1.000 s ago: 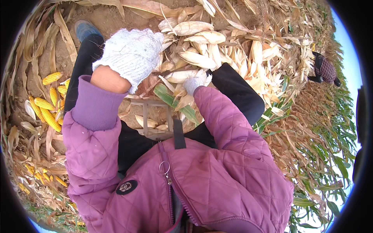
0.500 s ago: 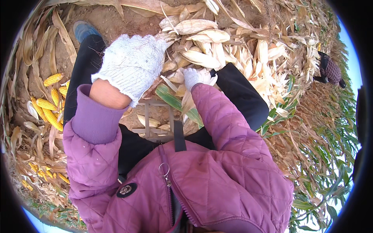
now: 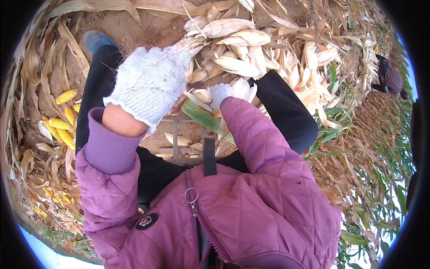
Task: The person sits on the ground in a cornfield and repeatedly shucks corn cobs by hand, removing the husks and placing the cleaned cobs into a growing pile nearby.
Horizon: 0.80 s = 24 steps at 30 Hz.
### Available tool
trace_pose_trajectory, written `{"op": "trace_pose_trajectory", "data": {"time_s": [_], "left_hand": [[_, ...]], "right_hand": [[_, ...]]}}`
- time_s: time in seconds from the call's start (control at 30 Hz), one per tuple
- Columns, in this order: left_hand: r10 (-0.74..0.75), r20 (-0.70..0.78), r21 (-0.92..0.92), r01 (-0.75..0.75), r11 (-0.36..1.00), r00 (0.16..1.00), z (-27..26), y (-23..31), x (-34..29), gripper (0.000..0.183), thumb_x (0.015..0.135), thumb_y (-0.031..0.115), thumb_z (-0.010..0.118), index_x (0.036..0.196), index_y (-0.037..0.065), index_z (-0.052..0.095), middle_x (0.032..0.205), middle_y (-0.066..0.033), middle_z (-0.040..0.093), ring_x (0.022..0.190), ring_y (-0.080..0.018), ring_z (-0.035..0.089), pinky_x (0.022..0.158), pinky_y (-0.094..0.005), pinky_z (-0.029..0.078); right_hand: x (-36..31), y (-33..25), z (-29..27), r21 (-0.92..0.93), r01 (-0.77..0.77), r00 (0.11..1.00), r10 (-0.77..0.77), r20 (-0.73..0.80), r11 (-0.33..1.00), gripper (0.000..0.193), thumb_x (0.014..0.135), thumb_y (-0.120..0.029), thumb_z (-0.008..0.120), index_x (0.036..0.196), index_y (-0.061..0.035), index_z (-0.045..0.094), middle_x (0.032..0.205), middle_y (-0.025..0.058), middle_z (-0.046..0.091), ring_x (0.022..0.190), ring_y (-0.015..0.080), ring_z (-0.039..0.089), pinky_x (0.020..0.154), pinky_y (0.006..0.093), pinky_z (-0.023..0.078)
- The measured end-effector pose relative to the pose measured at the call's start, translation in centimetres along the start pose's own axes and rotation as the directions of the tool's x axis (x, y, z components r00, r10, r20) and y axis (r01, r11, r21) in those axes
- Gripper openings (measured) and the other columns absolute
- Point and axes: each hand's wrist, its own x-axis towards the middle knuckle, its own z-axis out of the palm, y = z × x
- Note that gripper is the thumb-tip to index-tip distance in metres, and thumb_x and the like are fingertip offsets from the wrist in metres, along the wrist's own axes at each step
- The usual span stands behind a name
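A pale, tapered, husk-covered corn ear (image 3: pixel 236 66) lies, axis ten-to-four, at one o'clock from the nearer white-gloved right hand (image 3: pixel 220 94), opening and hold indeterminable.

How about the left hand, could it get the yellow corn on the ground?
Probably yes, but not straight across: the left trouser leg lies between the left hand and the yellow corn.
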Motion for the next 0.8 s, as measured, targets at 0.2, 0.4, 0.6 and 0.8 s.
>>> {"op": "trace_pose_trajectory", "data": {"time_s": [0.2,0.4,0.6,0.8], "left_hand": [[-0.048,0.109,-0.01,0.05,0.999,0.993,0.2,-0.2,0.8,0.034,0.088,0.036,0.058,0.113,0.013,0.062,0.1,-0.0139,0.066,0.094,-0.033,0.065,0.08,-0.0431,0.051],[-0.189,0.208,-0.148,0.222,0.964,0.96,-2.0,-0.8,1.2,0.045,0.09,0.042,0.054,0.124,0.013,0.057,0.117,-0.0158,0.062,0.106,-0.0356,0.061,0.089,-0.0469,0.048],[-0.205,0.084,-0.804,0.187,0.565,0.975,-3.1,1.2,3.2,0.068,0.094,0.044,0.056,0.145,0.003,0.035,0.14,-0.0226,0.048,0.129,-0.0327,0.047,0.108,-0.0368,0.036],[-0.336,-0.031,-0.999,-0.041,-0.025,0.941,-2.0,3.6,5.0,0.063,0.091,0.032,0.066,0.139,-0.001,0.04,0.131,-0.013,0.054,0.118,-0.0197,0.051,0.102,-0.0321,0.04]], "right_hand": [[-2.6,-2.2,1.9,0.443,0.006,0.994,-0.053,0.095,0.896,0.061,0.068,-0.046,0.067,0.112,-0.004,0.065,0.108,0.0219,0.068,0.1,0.0359,0.066,0.088,0.0406,0.051],[-8.4,-3.4,-9.8,0.626,0.162,0.977,-0.036,-0.209,0.763,0.068,0.073,-0.042,0.068,0.126,-0.0014,0.052,0.109,0.0231,0.065,0.105,0.0335,0.063,0.088,0.0396,0.049],[-14.3,-0.2,-21.4,0.71,0.583,0.776,-0.011,-0.631,0.394,0.066,0.083,-0.018,0.072,0.139,-0.0034,0.041,0.126,0.0111,0.058,0.116,0.0203,0.054,0.1,0.0339,0.043],[-14.9,-0.1,-26.3,0.656,0.754,0.654,0.102,-0.75,-0.016,0.055,0.093,-0.027,0.065,0.137,-0.0009,0.045,0.128,0.0085,0.056,0.116,0.0154,0.052,0.099,0.0303,0.043]]}}
